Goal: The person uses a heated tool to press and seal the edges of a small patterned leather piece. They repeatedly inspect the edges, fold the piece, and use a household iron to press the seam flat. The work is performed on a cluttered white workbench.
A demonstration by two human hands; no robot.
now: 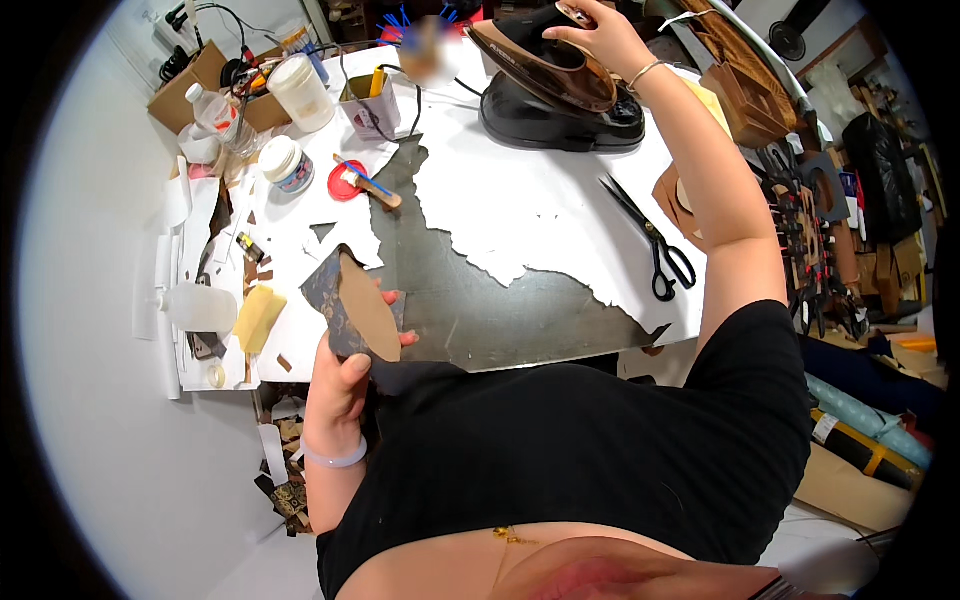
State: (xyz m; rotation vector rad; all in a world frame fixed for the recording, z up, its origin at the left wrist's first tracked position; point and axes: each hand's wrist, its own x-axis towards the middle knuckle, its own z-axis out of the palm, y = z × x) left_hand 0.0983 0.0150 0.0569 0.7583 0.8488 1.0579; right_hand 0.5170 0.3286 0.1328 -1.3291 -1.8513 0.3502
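So, starting at the far left of the table (520, 210): there's a clear plastic bottle (195, 308) lying on its side, with a yellow sponge (259, 317) just beside it. Behind those the back corner is pretty cluttered, with a cardboard box (190, 90) of cables, a water bottle (215, 115), a tall white jar (300, 92) and a smaller white tub (287, 164). Near the tub sits a red lid (346, 181) with a brush (370, 184) resting across it, and behind that a little open carton (368, 104).

Moving in, the left hand (340, 385) is up at the near edge of the table, fingers closed around a dark patterned piece (330, 300) with a brown sole-shaped cutout (366, 308) pressed against its front. The thumb sits low on the brown cutout and the fingertips peek out on the far side. There's a pale bracelet on that wrist.

The middle of the table is a dark surface partly covered with torn white paper (540, 200).

Further right, at the back, the right hand (600, 35) is gripping the handle end of a brown iron (545, 65), which is tilted over its black base (560, 120). The arm stretches out long across the table. Black scissors (655, 245) lie on the paper just left of that forearm, shut as far as I can tell. Off the right edge there's a rack with tools and brown cardboard shapes (790, 200).
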